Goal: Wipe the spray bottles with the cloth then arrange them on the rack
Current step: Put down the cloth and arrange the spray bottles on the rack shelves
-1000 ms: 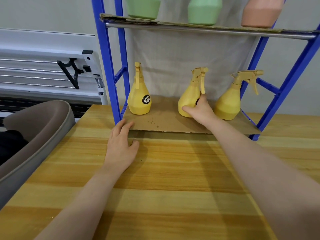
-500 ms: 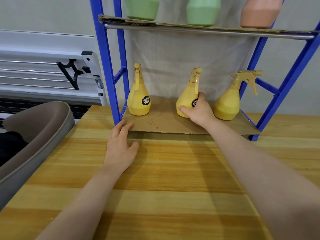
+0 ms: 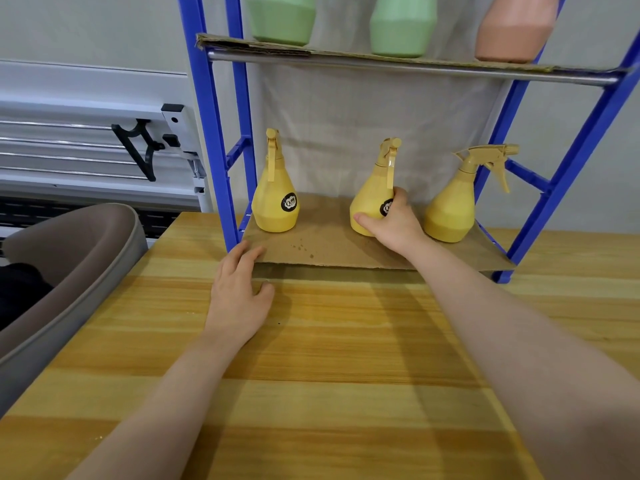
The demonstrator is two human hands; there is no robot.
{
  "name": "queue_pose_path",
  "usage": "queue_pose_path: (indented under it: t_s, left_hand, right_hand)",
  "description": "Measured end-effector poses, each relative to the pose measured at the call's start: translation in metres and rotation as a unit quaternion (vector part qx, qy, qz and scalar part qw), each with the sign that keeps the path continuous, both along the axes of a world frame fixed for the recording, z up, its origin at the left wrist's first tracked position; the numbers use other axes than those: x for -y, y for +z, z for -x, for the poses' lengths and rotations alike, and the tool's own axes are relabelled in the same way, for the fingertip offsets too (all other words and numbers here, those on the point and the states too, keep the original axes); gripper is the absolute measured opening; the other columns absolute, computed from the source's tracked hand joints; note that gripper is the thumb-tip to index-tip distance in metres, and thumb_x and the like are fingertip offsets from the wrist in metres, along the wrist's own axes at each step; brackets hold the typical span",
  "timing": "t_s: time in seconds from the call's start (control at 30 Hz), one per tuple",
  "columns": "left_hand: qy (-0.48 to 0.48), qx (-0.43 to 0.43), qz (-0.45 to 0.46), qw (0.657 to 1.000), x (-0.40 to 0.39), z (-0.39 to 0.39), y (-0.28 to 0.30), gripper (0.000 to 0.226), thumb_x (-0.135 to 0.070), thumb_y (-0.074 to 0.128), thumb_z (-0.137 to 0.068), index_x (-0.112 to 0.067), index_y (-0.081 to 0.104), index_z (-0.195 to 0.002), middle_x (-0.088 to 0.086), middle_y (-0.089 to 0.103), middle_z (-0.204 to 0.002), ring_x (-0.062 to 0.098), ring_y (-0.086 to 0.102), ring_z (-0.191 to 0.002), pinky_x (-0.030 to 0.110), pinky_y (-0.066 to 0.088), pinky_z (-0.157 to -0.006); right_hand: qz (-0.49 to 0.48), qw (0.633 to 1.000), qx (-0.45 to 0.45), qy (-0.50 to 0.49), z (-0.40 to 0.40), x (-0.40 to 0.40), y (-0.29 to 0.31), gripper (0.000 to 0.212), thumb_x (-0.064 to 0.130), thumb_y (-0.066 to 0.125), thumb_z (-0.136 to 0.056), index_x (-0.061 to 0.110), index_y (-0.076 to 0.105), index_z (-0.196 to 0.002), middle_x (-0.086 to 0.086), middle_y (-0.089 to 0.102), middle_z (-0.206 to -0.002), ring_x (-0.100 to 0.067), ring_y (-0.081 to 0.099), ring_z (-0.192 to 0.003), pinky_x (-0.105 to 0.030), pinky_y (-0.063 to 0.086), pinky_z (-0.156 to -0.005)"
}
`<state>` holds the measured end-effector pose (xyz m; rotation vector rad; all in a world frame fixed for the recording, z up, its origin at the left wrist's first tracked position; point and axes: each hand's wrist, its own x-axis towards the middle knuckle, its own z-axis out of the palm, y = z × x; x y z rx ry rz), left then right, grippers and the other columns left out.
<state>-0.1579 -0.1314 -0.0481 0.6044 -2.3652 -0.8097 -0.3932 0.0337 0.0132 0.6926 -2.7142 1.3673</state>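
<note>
Middle yellow spray bottle (image 3: pixel 372 202) on the rack's cardboard shelf (image 3: pixel 329 247) is gripped by the right hand (image 3: pixel 394 223); left hand (image 3: pixel 239 292) rests flat, fingers relaxed, on the desk (image 3: pixel 346 341).

One head-worn wide-angle view, looking forward and down across the wooden surface (image 3: pixel 346 341), close over both forearms, facing the blue rack (image 3: pixel 214 133) straight on; its upper shelf (image 3: pixel 415 64) is cropped at top.

- The two green bottles (image 3: pixel 282 19) and pink bottle (image 3: pixel 512 27) are cut off by the top edge.
- The right hand (image 3: pixel 394 221) hides part of the middle yellow bottle (image 3: pixel 372 202) label.
</note>
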Motion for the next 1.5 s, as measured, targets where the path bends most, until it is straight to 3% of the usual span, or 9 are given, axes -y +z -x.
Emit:
queue_pose_path:
  t_s: [0.23, 0.47, 0.6, 0.7, 0.8, 0.97, 1.1, 1.3, 1.5]
  left_hand:
    - [-0.001, 0.006, 0.001, 1.000, 0.001, 0.000, 0.001, 0.062, -0.012, 0.062, -0.087, -0.024, 0.042, -0.145, -0.003, 0.029, -0.155, 0.018, 0.023, -0.145, 0.038, 0.022, -0.119]
    - [0.027, 0.039, 0.065, 0.997, 0.000, 0.001, -0.001, 0.062, -0.018, 0.064, -0.085, -0.025, 0.044, -0.143, 0.001, 0.031, -0.155, 0.024, 0.017, -0.147, 0.046, 0.021, -0.117]
    - [0.011, 0.051, 0.101, 0.994, -0.003, 0.000, -0.001, 0.060, -0.020, 0.063, -0.087, -0.027, 0.043, -0.143, -0.003, 0.032, -0.156, 0.020, 0.014, -0.148, 0.047, 0.022, -0.115]
    - [-0.003, 0.052, 0.099, 0.994, -0.002, -0.001, -0.001, 0.061, -0.019, 0.062, -0.087, -0.027, 0.042, -0.145, -0.004, 0.033, -0.155, 0.018, 0.014, -0.149, 0.047, 0.022, -0.115]
    - [-0.007, 0.044, 0.101, 0.994, -0.003, -0.001, -0.001, 0.061, -0.017, 0.063, -0.086, -0.024, 0.044, -0.144, -0.002, 0.036, -0.154, 0.020, 0.017, -0.148, 0.048, 0.022, -0.116]
    - [-0.004, 0.040, 0.102, 0.994, -0.005, 0.001, -0.001, 0.062, -0.015, 0.064, -0.085, -0.024, 0.045, -0.143, -0.002, 0.037, -0.153, 0.020, 0.017, -0.147, 0.047, 0.022, -0.116]
    - [-0.006, 0.037, 0.104, 0.994, -0.005, 0.001, -0.001, 0.062, -0.015, 0.064, -0.085, -0.024, 0.045, -0.143, -0.002, 0.037, -0.153, 0.020, 0.018, -0.147, 0.047, 0.022, -0.117]
    - [-0.007, 0.037, 0.104, 0.994, -0.004, 0.001, -0.001, 0.063, -0.015, 0.063, -0.085, -0.025, 0.043, -0.144, -0.003, 0.036, -0.153, 0.020, 0.017, -0.148, 0.045, 0.020, -0.117]
    - [-0.009, 0.033, 0.105, 0.994, -0.003, 0.002, -0.002, 0.062, -0.016, 0.063, -0.084, -0.024, 0.045, -0.143, -0.002, 0.038, -0.152, 0.020, 0.019, -0.147, 0.047, 0.023, -0.117]
  right_hand:
    - [0.008, 0.999, 0.039, 0.016, -0.001, -0.006, 0.001, 0.112, 0.055, 0.078, -0.073, 0.013, 0.013, -0.154, -0.005, 0.039, -0.151, -0.025, 0.043, -0.136, -0.041, 0.040, -0.110]
    - [0.004, 0.999, 0.030, 0.021, -0.010, -0.034, 0.000, 0.101, 0.054, 0.069, -0.083, 0.017, 0.009, -0.156, -0.004, 0.031, -0.158, -0.024, 0.038, -0.141, -0.041, 0.037, -0.112]
    - [0.035, 0.999, -0.021, -0.009, -0.019, -0.060, -0.002, 0.066, 0.033, 0.063, -0.093, 0.016, 0.031, -0.148, -0.003, 0.050, -0.140, -0.020, 0.055, -0.120, -0.035, 0.048, -0.099]
    - [0.051, 0.995, -0.072, -0.054, -0.022, -0.085, 0.001, 0.033, 0.015, 0.057, -0.093, 0.018, 0.054, -0.125, 0.003, 0.061, -0.119, -0.012, 0.057, -0.102, -0.027, 0.048, -0.088]
    - [0.078, 0.987, -0.093, -0.109, -0.016, -0.103, 0.006, 0.020, 0.011, 0.055, -0.091, 0.018, 0.060, -0.109, 0.004, 0.062, -0.104, -0.014, 0.058, -0.095, -0.028, 0.051, -0.083]
    - [0.104, 0.969, -0.071, -0.213, 0.001, -0.109, 0.011, 0.047, 0.018, 0.067, -0.085, 0.014, 0.046, -0.126, -0.004, 0.051, -0.125, -0.018, 0.055, -0.104, -0.030, 0.048, -0.080]
    - [0.082, 0.976, -0.004, -0.201, 0.018, -0.103, 0.010, 0.087, 0.029, 0.072, -0.083, 0.011, 0.022, -0.152, -0.009, 0.034, -0.151, -0.030, 0.040, -0.136, -0.042, 0.041, -0.105]
    - [0.107, 0.982, 0.042, -0.150, 0.032, -0.096, 0.007, 0.086, 0.029, 0.070, -0.085, 0.017, 0.018, -0.153, -0.007, 0.045, -0.143, -0.030, 0.048, -0.128, -0.041, 0.043, -0.101]
    - [0.055, 0.982, -0.017, -0.181, 0.032, -0.091, -0.002, 0.080, 0.042, 0.071, -0.080, 0.011, 0.034, -0.144, -0.011, 0.044, -0.136, -0.032, 0.051, -0.121, -0.047, 0.047, -0.099]
